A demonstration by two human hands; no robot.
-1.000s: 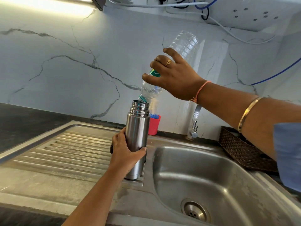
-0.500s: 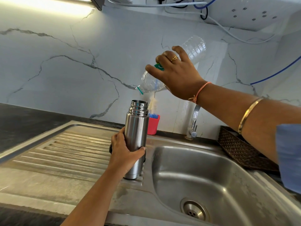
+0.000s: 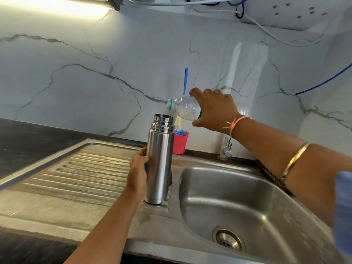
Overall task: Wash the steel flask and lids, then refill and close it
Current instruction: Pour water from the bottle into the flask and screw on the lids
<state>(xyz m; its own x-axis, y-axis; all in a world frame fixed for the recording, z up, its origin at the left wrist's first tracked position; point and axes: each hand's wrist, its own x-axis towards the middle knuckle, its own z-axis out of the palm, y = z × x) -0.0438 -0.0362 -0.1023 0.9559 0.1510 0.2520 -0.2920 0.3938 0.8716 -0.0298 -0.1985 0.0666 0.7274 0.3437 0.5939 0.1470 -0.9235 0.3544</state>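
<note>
On the ribbed drainboard [image 3: 76, 174], right at the edge of the sink basin [image 3: 247, 202], the steel flask [image 3: 161, 164] stands upright with its threaded mouth uncovered. Our left hand [image 3: 138, 172] grips its body from the left side, fingers wrapped round behind it, and a sliver of green shows between palm and steel; we cannot tell what it is. Our right hand [image 3: 215, 109] grasps a clear plastic bottle [image 3: 183, 108] from above, fingers and thumb curled round its body. The bottle lies nearly level, its green-ringed neck pointing left, its mouth just above the flask's opening but not touching it. Behind the flask, against the marble wall, a red cup [image 3: 181, 142] holds a brush whose blue handle [image 3: 185, 80] rises up past the bottle. A steel tap [image 3: 226, 147] stands at the back of the basin, and a dark woven basket [image 3: 270, 174] sits just beyond the basin's right rim, partly hidden by our right forearm.
</note>
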